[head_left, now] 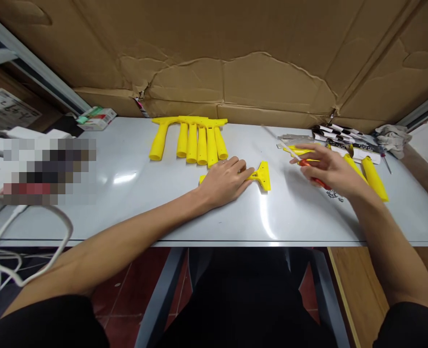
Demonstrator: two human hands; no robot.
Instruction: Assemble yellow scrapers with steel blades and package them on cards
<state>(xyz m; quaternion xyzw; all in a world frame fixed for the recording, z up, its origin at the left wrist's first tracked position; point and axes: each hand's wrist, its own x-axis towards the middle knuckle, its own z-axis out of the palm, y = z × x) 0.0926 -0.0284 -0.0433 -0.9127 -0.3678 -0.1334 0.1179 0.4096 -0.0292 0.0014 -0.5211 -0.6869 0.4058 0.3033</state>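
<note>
My left hand is wrapped round the handle of a yellow plastic scraper that lies on the table. The scraper's wide head points right, out past my fingers. In my right hand is a screwdriver with an orange-red handle, its shaft slanting up and to the left, apart from the scraper. Small metal screws lie in a loose pile under that hand. Behind my left hand stands a row of several yellow scraper bodies. More yellow scrapers lie to the right, partly covered by my right hand.
Thin metal pieces and black-and-white strips lie at the back right, near a crumpled grey cloth and another small screwdriver. A small box and white cables are at left. Cardboard walls the back.
</note>
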